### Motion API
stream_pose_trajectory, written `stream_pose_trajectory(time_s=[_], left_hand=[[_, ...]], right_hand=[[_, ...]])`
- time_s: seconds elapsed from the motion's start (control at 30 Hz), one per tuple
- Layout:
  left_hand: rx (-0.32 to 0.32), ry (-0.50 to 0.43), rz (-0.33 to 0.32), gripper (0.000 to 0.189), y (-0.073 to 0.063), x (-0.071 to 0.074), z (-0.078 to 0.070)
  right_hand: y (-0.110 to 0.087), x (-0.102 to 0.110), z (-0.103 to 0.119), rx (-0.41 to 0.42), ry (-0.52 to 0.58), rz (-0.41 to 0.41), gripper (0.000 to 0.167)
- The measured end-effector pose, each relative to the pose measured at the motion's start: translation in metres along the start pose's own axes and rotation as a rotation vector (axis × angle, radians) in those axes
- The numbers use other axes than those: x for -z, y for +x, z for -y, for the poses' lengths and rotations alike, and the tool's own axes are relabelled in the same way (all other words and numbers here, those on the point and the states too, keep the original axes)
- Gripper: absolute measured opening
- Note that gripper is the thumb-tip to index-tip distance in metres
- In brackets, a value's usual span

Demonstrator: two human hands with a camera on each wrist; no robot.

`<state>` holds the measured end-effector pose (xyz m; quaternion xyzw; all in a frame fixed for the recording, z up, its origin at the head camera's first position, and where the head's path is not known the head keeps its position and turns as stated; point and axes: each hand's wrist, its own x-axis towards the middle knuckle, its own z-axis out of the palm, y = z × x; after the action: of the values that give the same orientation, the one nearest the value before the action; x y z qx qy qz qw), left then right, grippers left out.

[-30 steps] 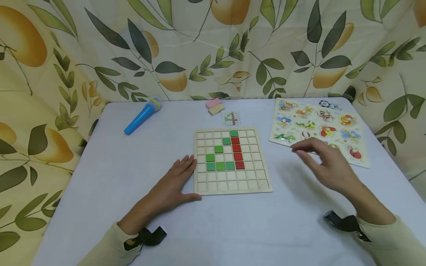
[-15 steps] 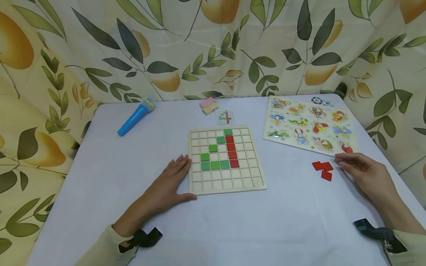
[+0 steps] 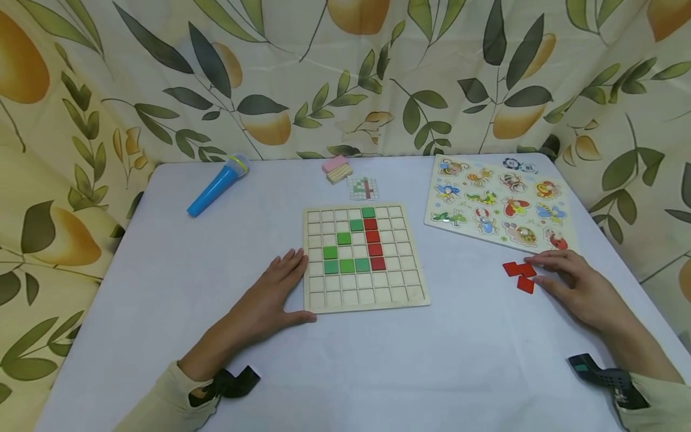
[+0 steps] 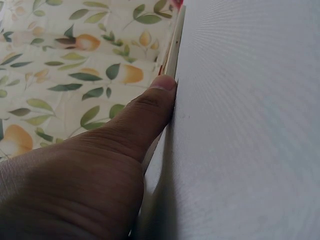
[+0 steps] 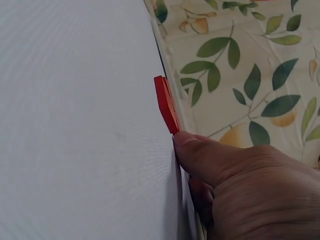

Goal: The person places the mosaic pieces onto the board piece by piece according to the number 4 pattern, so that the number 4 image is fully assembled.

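Observation:
My left hand [image 3: 270, 294] lies spread at the left edge of a wooden grid board [image 3: 372, 304], fingers and thumb touching that edge. On the board, several green tiles [image 3: 346, 266] form a bent line beside a column of red tiles [image 3: 373, 236]. To the right, my right hand [image 3: 588, 291] is at a small group of loose red tiles [image 3: 525, 284], fingertips and thumb apart around the nearest one. In the right wrist view, the thumb [image 5: 187, 140] is at the near end of the red tiles [image 5: 166, 105]; the other fingers are mostly hidden.
A small pattern card [image 3: 364, 188] lies behind the board, with pink and cream blocks [image 3: 337, 168] near it. A blue toy microphone [image 3: 216, 189] lies at the back left. An insect puzzle board [image 3: 448, 219] is at the back right. A patterned cloth hangs behind the table.
My right hand moved right from over the puzzle board's front edge, then back left to the loose red tiles, uncovered by that move. My left hand stays at the board; the head view has shifted.

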<state>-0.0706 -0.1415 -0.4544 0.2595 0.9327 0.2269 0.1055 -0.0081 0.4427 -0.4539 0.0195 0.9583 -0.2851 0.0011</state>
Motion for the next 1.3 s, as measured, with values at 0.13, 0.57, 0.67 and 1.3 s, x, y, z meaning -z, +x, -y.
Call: stream_pose_trajectory(time_s=[0.13,0.57,0.67,1.3], left_hand=[[0.006,0.0,0.003,0.119,-0.002,0.0,0.001],[0.013,-0.004,0.003,0.119,-0.002,-0.004,0.002],[0.006,-0.007,0.011,0.119,0.0,-0.004,0.001],[0.001,0.001,0.006,0.119,0.002,-0.002,0.003]], right_hand=[[0.002,-0.004,0.002,0.007,-0.01,-0.022,0.034],[0.002,0.003,0.011,-0.168,-0.036,-0.01,0.043],[0.0,0.006,0.015,-0.233,-0.052,-0.015,0.053],[0.022,-0.014,0.157,0.515,-0.218,0.07,0.037]])
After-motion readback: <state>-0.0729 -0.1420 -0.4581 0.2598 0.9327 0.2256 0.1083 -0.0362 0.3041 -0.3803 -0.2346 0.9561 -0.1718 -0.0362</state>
